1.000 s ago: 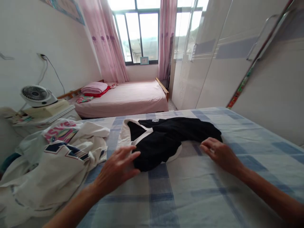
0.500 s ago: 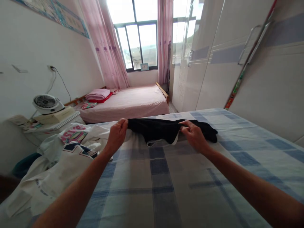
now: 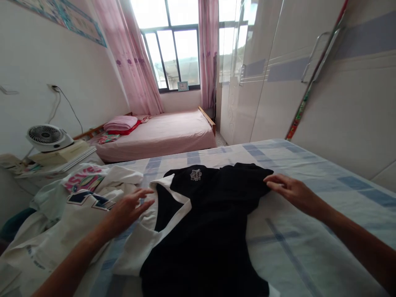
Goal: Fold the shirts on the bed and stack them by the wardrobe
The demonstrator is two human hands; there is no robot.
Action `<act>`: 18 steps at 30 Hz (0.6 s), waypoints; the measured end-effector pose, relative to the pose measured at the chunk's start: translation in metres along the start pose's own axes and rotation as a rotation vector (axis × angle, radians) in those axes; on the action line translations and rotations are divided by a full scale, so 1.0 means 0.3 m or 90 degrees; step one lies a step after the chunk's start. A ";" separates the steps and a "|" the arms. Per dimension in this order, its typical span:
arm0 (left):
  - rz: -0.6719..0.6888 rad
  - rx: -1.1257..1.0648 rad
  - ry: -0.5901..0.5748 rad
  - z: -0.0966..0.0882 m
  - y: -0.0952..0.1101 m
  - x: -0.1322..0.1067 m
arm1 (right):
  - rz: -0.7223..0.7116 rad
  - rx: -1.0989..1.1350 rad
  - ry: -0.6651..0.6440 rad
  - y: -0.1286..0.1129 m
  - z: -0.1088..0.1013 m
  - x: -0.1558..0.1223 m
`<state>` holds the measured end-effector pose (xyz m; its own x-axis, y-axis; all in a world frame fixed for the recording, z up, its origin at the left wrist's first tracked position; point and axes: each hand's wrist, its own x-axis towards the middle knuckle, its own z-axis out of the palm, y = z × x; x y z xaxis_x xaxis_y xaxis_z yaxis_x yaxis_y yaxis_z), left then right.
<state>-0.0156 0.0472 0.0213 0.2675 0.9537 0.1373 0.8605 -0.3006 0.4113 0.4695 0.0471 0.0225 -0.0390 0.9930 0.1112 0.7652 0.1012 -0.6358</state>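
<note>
A black shirt (image 3: 210,222) with a wide white collar (image 3: 173,214) lies spread over the checked bedsheet, its neck opening facing left. A small light emblem (image 3: 195,175) shows on its chest. Beside the collar hovers my left hand (image 3: 125,210), open, with fingers apart and nothing held. At the far right end of the black fabric, my right hand (image 3: 289,192) has its fingers stretched out, the tips at the sleeve edge; it looks open. The lower end of the shirt runs out of view at the bottom.
White printed clothes (image 3: 77,218) are heaped on the left of the bed (image 3: 297,235). Past them stands a small fan (image 3: 48,137) on a side table. A second bed (image 3: 173,132) with pink bedding is by the window; wardrobes (image 3: 278,95) line the right.
The black shirt, bunched and held between both hands before, now lies spread out toward me with its white collar showing. My left hand has moved left and let go; my right hand moved right.
</note>
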 end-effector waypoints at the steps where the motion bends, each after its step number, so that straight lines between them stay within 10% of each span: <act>1: -0.012 0.012 0.033 0.011 -0.018 0.052 | 0.026 -0.031 0.065 0.035 0.007 0.066; 6: -0.028 0.096 0.113 0.074 -0.028 0.342 | 0.001 -0.169 0.105 0.101 0.077 0.375; 10: 0.009 0.120 0.018 0.140 0.001 0.468 | -0.024 -0.268 0.011 0.079 0.167 0.482; 18: 0.107 0.056 0.055 0.068 0.075 0.274 | -0.100 -0.131 0.118 0.110 0.005 0.199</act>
<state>0.0347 0.1190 0.0235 0.3760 0.8848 0.2754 0.8421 -0.4502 0.2968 0.4914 0.1099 0.0070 -0.0636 0.9366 0.3445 0.8742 0.2188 -0.4336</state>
